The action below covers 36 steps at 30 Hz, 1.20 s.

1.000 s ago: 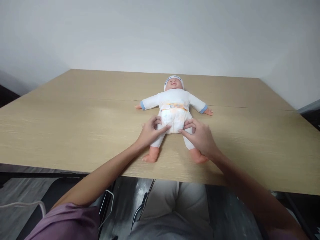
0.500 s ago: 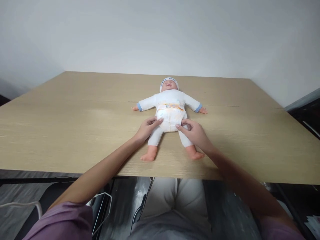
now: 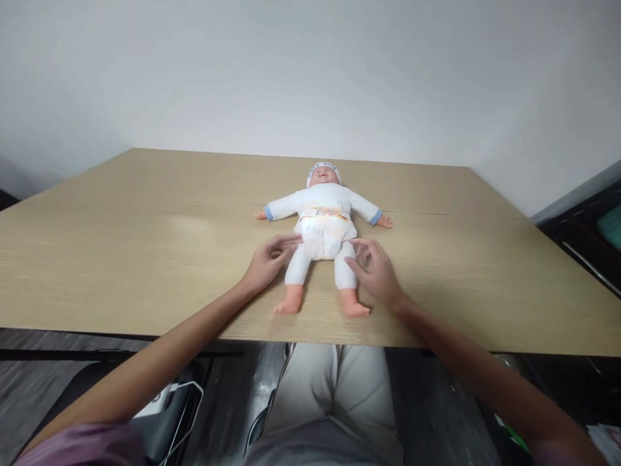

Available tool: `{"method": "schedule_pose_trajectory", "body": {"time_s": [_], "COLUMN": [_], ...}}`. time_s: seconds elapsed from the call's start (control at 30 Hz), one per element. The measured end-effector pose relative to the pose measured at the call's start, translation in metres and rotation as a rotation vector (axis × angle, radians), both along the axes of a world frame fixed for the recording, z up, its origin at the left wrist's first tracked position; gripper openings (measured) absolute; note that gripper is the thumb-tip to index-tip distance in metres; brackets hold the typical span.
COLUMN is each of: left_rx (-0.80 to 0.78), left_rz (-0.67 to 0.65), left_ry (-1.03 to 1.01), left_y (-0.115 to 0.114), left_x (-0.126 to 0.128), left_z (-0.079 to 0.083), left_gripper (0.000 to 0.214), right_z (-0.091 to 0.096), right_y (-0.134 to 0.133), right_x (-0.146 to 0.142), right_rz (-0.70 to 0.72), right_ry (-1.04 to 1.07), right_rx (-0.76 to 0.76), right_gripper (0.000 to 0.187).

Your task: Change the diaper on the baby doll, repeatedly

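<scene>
A baby doll (image 3: pixel 326 196) in a white suit with blue cuffs and a lettered headband lies on its back, feet toward me. Around its hips sits a white diaper (image 3: pixel 324 237) with an orange printed waistband. My left hand (image 3: pixel 270 259) is beside the diaper's left side, fingers stretched out and reaching the doll's thigh. At the other side my right hand (image 3: pixel 376 265) has its thumb and fingers apart, close to the diaper's leg edge. Neither hand appears to grip anything.
The doll rests on a wooden table (image 3: pixel 145 272) that reaches to a pale wall (image 3: pixel 310 77). A dark object (image 3: pixel 589 230) stands beyond the table's right edge. Below the front edge are a white cable (image 3: pixel 196 404) and a dark chair (image 3: pixel 92 388).
Both hands have come off the diaper's leg edges, and the left has moved outward. The doll's leg at the right has swung inward. The view has shifted slightly.
</scene>
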<state>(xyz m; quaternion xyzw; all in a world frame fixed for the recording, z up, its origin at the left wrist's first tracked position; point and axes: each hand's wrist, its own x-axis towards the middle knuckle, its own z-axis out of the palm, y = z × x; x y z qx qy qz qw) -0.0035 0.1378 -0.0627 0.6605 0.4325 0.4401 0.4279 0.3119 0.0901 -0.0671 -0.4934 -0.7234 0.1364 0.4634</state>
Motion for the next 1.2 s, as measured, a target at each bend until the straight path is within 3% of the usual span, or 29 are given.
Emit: {"method": "schedule_pose_trajectory", "body": {"time_s": [0.1,0.17,0.27,0.33,0.43,0.53,0.7,0.8,0.9,0.97,1.03,1.1,1.2], "left_rx": [0.152,0.313,0.546,0.609,0.573,0.531,0.432,0.359,0.266,0.198,0.163,0.152,0.046], "left_rz": [0.129,0.249,0.356,0.365,0.340,0.312,0.356,0.382,0.388,0.411,0.468,0.546,0.514], "left_ry": [0.182,0.278,0.464,0.604,0.775,0.887,0.971,1.000,0.951,0.856,0.743,0.654,0.546], "left_y": [0.001,0.015,0.057,0.091,0.135,0.157,0.160,0.153,0.125,0.084,0.025,-0.050,-0.174], "left_x": [-0.024,-0.034,-0.033,-0.024,-0.007,0.002,0.003,0.009,0.016,0.018,0.017,0.017,0.022], "left_z": [-0.003,-0.006,-0.009,-0.007,-0.003,-0.002,-0.006,0.002,0.023,0.040,0.053,0.057,0.040], "left_gripper": [0.043,0.041,0.045,0.053,0.059,0.056,0.061,0.061,0.054,0.051,0.052,0.055,0.063], "right_z": [-0.007,-0.011,-0.013,-0.011,-0.009,-0.011,-0.015,-0.007,0.012,0.028,0.045,0.060,0.074], "right_y": [0.000,0.014,0.059,0.096,0.142,0.161,0.158,0.148,0.124,0.095,0.054,0.006,-0.074], "right_x": [0.025,0.041,0.055,0.057,0.053,0.051,0.053,0.042,0.027,0.024,0.029,0.042,0.065], "right_rz": [-0.036,-0.103,-0.224,-0.282,-0.319,-0.315,-0.302,-0.343,-0.374,-0.368,-0.313,-0.215,-0.060], "right_ry": [-0.053,-0.148,-0.343,-0.452,-0.537,-0.572,-0.563,-0.556,-0.536,-0.477,-0.389,-0.311,-0.254], "right_rx": [0.057,0.123,0.214,0.220,0.175,0.123,0.106,0.076,0.058,0.086,0.139,0.184,0.176], "right_gripper": [0.035,0.034,0.040,0.048,0.059,0.059,0.054,0.048,0.042,0.040,0.038,0.037,0.042]}}
